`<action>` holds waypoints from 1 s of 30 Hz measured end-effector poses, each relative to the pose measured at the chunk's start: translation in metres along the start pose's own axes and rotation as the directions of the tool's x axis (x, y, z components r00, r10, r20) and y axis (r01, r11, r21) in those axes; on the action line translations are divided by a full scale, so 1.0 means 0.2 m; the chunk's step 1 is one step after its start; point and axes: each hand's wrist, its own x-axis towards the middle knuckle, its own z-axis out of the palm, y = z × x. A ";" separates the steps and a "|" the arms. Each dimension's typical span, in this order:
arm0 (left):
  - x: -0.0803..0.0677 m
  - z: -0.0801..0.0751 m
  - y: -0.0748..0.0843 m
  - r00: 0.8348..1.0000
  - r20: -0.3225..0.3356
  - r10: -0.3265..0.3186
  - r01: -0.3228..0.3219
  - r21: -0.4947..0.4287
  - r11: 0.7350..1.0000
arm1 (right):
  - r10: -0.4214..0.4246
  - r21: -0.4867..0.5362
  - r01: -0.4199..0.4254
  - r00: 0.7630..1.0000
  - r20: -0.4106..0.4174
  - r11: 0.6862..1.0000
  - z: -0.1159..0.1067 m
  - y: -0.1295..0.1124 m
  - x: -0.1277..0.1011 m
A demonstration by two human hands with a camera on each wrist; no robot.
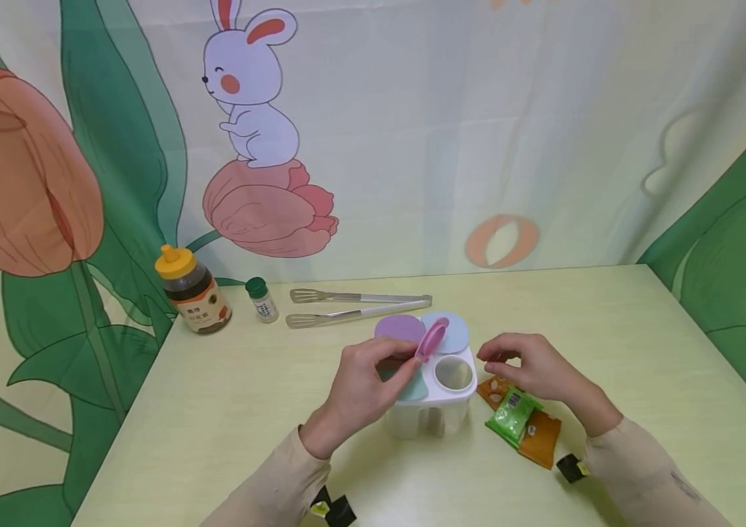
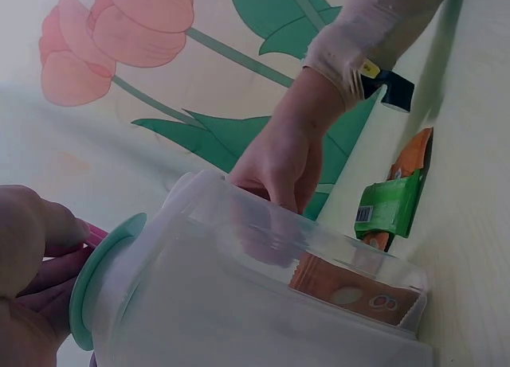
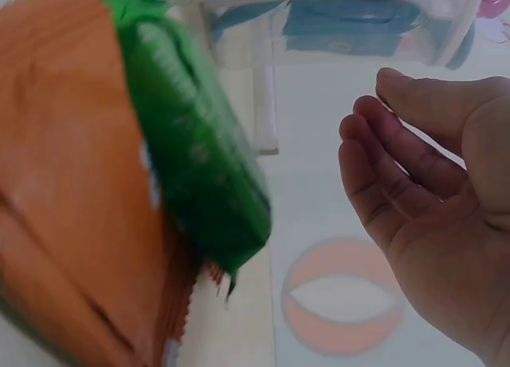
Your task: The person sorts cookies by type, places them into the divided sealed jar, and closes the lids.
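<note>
A white container with a translucent body stands at the middle of the table. My left hand pinches a raised pink lid between thumb and fingers, above the container's uncovered front-right round opening. Purple, light blue and mint green lids cover the other openings. Through the wall, the left wrist view shows an orange packet inside; blue packaging shows through in the right wrist view. Just right of the container, my right hand is empty, fingers loosely bent.
Beneath the right hand lie a green packet and orange packets. Behind the container are metal tongs. Toward the back left stand a small green-capped shaker and a yellow-capped bottle. A printed curtain hangs along the back edge.
</note>
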 end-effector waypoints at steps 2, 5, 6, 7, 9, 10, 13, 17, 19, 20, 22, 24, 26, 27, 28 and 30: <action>0.00 0.00 0.00 1.000 0.000 0.001 -0.001 0.002 1.000 | 0.021 -0.022 -0.021 0.999 0.024 1.000 0.01 0.02 0.00; 0.00 -0.01 0.00 1.000 0.001 0.005 -0.005 -0.004 1.000 | 0.051 -0.051 -0.047 0.996 0.073 0.998 0.02 0.05 0.00; 0.00 -0.01 0.00 1.000 0.001 0.007 -0.007 -0.005 1.000 | 0.058 -0.058 -0.053 0.994 0.088 0.997 0.03 0.06 0.00; 0.00 -0.01 0.00 1.000 0.000 0.009 -0.009 -0.008 1.000 | 0.065 -0.065 -0.059 0.993 0.102 0.996 0.03 0.07 0.00; 0.00 -0.01 0.00 1.000 -0.003 0.010 -0.010 -0.011 1.000 | 0.070 -0.072 -0.062 0.990 0.123 0.996 0.03 0.08 -0.01; 0.00 -0.01 0.00 1.000 -0.004 0.012 -0.012 -0.010 1.000 | 0.075 -0.076 -0.065 0.989 0.131 0.995 0.03 0.08 -0.01; 0.00 0.00 0.00 1.000 -0.007 0.014 -0.014 -0.008 1.000 | 0.082 -0.084 -0.071 0.986 0.144 0.994 0.03 0.08 -0.01; 0.00 0.00 0.00 1.000 -0.009 0.020 -0.020 -0.012 1.000 | 0.093 -0.085 -0.080 0.982 0.164 0.993 0.03 0.08 -0.01; 0.00 -0.01 0.00 1.000 -0.007 0.019 -0.019 -0.016 1.000 | 0.095 -0.085 -0.081 0.980 0.173 0.993 0.03 0.08 -0.01; 0.00 -0.01 0.00 1.000 -0.006 0.017 -0.017 -0.017 1.000 | 0.093 -0.088 -0.079 0.980 0.177 0.993 0.03 0.08 -0.01; 0.00 -0.01 0.00 1.000 -0.003 0.013 -0.014 -0.013 1.000 | 0.086 -0.095 -0.070 0.979 0.185 0.993 0.03 0.09 -0.01; 0.00 -0.01 -0.01 1.000 0.000 0.008 -0.008 -0.008 1.000 | 0.074 -0.103 -0.056 0.979 0.189 0.993 0.03 0.09 -0.01; 0.00 -0.01 -0.01 1.000 0.001 0.006 -0.006 -0.005 1.000 | 0.063 -0.107 -0.043 0.980 0.190 0.993 0.04 0.09 -0.02; 0.00 -0.01 -0.01 1.000 0.001 0.005 -0.005 -0.004 1.000 | 0.059 -0.105 -0.040 0.980 0.190 0.994 0.04 0.10 -0.02; 0.00 -0.01 -0.01 1.000 0.001 0.007 -0.007 -0.004 1.000 | 0.056 -0.105 -0.036 0.980 0.191 0.994 0.04 0.10 -0.02; 0.00 -0.01 0.00 1.000 -0.004 0.012 -0.012 -0.005 1.000 | 0.056 -0.101 -0.037 0.979 0.195 0.994 0.04 0.10 -0.02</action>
